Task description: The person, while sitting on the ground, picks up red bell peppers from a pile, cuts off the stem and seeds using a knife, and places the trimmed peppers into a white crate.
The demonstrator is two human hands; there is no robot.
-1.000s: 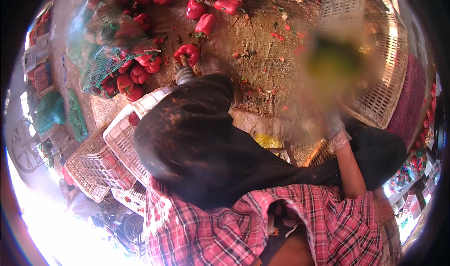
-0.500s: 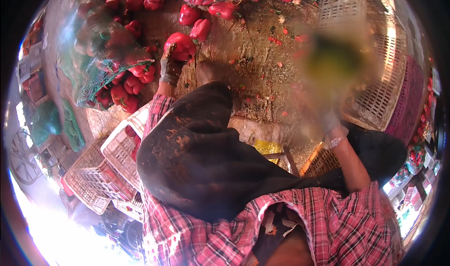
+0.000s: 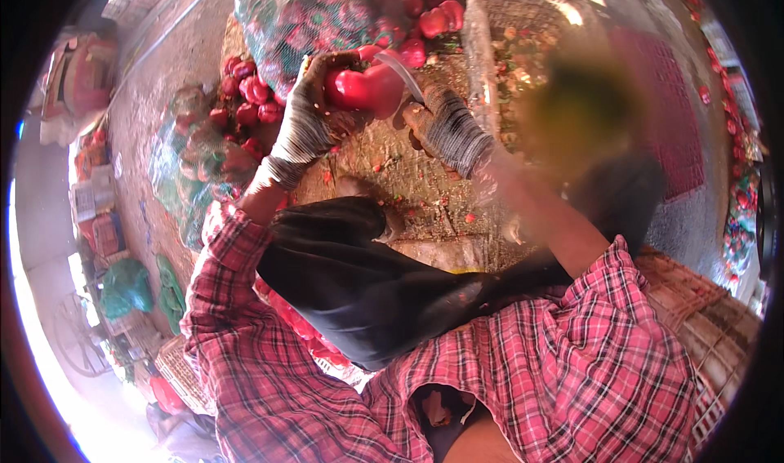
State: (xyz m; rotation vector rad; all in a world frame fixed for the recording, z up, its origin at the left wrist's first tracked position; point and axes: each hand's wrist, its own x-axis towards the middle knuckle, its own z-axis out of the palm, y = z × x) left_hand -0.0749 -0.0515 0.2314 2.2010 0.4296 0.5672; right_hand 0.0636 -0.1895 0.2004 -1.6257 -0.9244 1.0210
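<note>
Up in front of me, my left hand point(image 3: 300, 132) in a striped, dirty work glove grips a large red bell pepper point(image 3: 363, 91) from its left side. My right hand point(image 3: 449, 128), gloved the same way, holds a small knife by its handle, which the fingers hide. The pale curved blade point(image 3: 398, 71) lies against the pepper's upper right side. Just beyond the pepper is a green mesh sack point(image 3: 302, 22) stuffed with red peppers. Loose red peppers point(image 3: 253, 91) lie on the ground left of my left hand.
Another mesh sack point(image 3: 196, 157) slumps at the left. Pepper scraps and seeds litter the ground sheet point(image 3: 425, 206) below my hands. A purple mat point(image 3: 661, 108) lies to the right, and a crate point(image 3: 694, 300) is beside my right hip. A yellow-green blur covers part of the right side.
My left hand has lifted the pepper away from the pile. My right hand has come in from the right, bringing the knife to the pepper. The whole view has turned.
</note>
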